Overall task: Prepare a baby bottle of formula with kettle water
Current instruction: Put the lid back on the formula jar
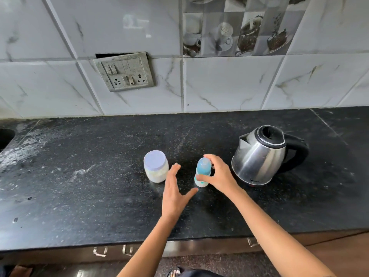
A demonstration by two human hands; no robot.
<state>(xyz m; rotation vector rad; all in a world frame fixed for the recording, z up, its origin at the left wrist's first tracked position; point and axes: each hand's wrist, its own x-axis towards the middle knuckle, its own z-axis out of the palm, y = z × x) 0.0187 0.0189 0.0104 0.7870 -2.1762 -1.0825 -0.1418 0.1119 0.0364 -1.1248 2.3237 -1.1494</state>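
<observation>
At centre frame the baby bottle [202, 169] stands upright on the black countertop [99, 176], with the right hand [219, 174] curled round it. The left hand [174, 193] is spread, fingers straight, between the bottle and the lidded powder jar [155, 166]. The steel kettle [259, 156] stands to the right.

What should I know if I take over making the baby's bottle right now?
Right hand: fingers curled round the baby bottle, which stands upright on the counter with its blue top on.
Left hand: open, holding nothing, between the bottle and the jar.
Jar: white powder inside, lid on, left of the bottle.
Kettle: right of the bottle, lid shut.
Done: things are set out; nothing is opened.
Left: probably take the bottle's top off, pour in kettle water, add powder, close, shake.
</observation>
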